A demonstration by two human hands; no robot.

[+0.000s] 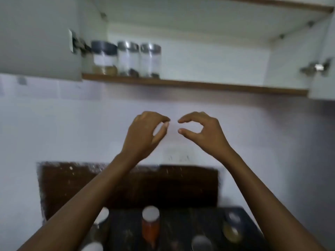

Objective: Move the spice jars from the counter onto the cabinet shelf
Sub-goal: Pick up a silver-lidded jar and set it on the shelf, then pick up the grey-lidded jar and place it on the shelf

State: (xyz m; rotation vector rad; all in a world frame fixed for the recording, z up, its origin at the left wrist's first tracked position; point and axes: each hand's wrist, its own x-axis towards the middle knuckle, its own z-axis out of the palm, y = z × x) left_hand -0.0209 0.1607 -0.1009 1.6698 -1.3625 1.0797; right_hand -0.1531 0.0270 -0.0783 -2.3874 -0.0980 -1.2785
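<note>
Three spice jars already stand on the cabinet shelf (195,85) at about ten o'clock in the view: a dark-lidded jar (104,57) with yellowish powder at its bottom, then two silver-lidded jars (128,58) (150,59) with a little dark spice in each, set close in a row at the shelf's left end; a fourth may hide behind the open door's edge, but blur makes that uncertain. The rest of the shelf, out toward two o'clock, is bare. Down at six o'clock the dark counter (181,225) holds what is left: an orange-filled jar (150,226) with a pale lid at the centre, a jar of yellowish spice (232,228) at five o'clock, a grey lid (201,242) at the bottom edge, and two pale lids at seven o'clock, partly hidden by the left forearm. So the job looks somewhat under half done, with about five jars to go. Both arms are raised in front of the tiled wall, between shelf and counter, touching neither. The left hand (145,133) is empty, fingers curled, thumb and forefinger a narrow gap apart. The right hand (203,131) mirrors it, empty, thumb and forefinger forming a wider open C. The two hands' fingertips nearly meet at the centre.
</note>
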